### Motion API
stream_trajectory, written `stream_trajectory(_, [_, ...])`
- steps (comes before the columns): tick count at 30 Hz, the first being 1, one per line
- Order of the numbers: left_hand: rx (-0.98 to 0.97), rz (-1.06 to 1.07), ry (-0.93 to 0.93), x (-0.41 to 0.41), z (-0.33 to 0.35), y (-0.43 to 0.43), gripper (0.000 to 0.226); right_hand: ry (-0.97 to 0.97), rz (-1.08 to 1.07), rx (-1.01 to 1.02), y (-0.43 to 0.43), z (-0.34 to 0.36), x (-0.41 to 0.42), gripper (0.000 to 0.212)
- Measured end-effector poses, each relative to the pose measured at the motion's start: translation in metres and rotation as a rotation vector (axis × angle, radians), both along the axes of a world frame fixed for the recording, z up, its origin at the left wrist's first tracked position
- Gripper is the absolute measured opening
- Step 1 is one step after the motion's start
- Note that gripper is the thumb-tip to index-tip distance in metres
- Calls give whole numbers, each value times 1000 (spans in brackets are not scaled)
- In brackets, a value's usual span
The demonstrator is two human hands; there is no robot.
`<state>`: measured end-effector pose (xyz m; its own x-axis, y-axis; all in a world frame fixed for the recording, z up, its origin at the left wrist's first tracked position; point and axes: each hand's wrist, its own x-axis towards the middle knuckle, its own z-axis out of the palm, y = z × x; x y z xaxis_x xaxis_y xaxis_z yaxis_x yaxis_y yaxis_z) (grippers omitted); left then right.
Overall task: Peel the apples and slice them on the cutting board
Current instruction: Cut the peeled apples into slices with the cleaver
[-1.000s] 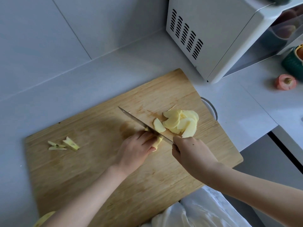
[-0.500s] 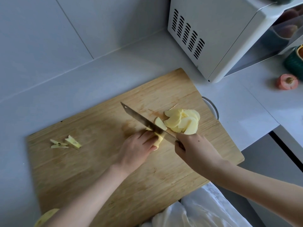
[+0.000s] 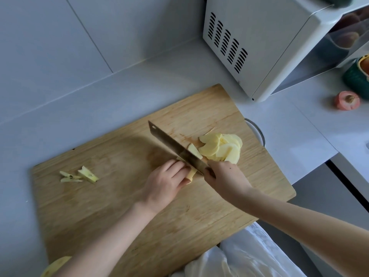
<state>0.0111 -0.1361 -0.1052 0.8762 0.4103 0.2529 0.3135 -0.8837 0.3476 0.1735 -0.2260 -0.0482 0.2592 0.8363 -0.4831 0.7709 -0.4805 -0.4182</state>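
One cutting board (image 3: pixel 99 206) on grey counter (image 3: pixel 119 96); left hand (image 3: pixel 165 184) holds apple piece (image 3: pixel 192 174), right hand (image 3: pixel 223 178) grips knife (image 3: pixel 171 144).

The fingers (image 3: pixel 176 166) of my left hand (image 3: pixel 165 182) hold down the apple piece (image 3: pixel 192 173) on the cutting board (image 3: pixel 99 206). The knife (image 3: pixel 171 145) stands just right of them, across the piece, handle in my right hand (image 3: pixel 223 176). Slices (image 3: pixel 221 148) heaped right of the blade. Core scraps (image 3: pixel 79 175) well left of my fingers. Microwave (image 3: pixel 259 47) behind and right, off the board.
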Motion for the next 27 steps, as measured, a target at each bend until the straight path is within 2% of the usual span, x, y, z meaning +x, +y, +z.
stream_trajectory(4, [-25, -14, 24, 2, 5, -1, 31, 190, -132, -29, 5, 8, 21, 26])
stream_trajectory(7, [-17, -2, 16, 0, 3, 2, 19, 106, -96, -24, 2, 14, 26, 27])
stream_trajectory(9, [-58, 74, -104, 1, 9, 1, 18, 22, -53, 1, -4, 20, 25, 22])
stream_trajectory(11, [-53, 177, -298, 6, 25, 1, 19, 13, -38, 37, -11, 27, 22, 11])
stream_trajectory(14, [-15, 199, -430, 21, 59, 5, 18, 15, -21, 79, -19, 35, 19, 16])
stream_trajectory(16, [-92, 160, -295, 30, 76, 12, 21, 1, -8, 110, -21, 37, 18, 17])
stream_trajectory(19, [-336, 145, 158, 44, 89, 19, 38, -47, 23, 172, -23, 37, 18, 18])
stream_trajectory(20, [-385, 138, 247, 50, 91, 21, 40, -72, 38, 192, -23, 37, 19, 18])
stream_trajectory(23, [-461, 98, 389, 65, 91, 28, 39, -135, 81, 243, -22, 35, 21, 15])
stream_trajectory(27, [-565, 75, 466, 82, 81, 41, 38, -171, 116, 305, -27, 30, 25, 13])
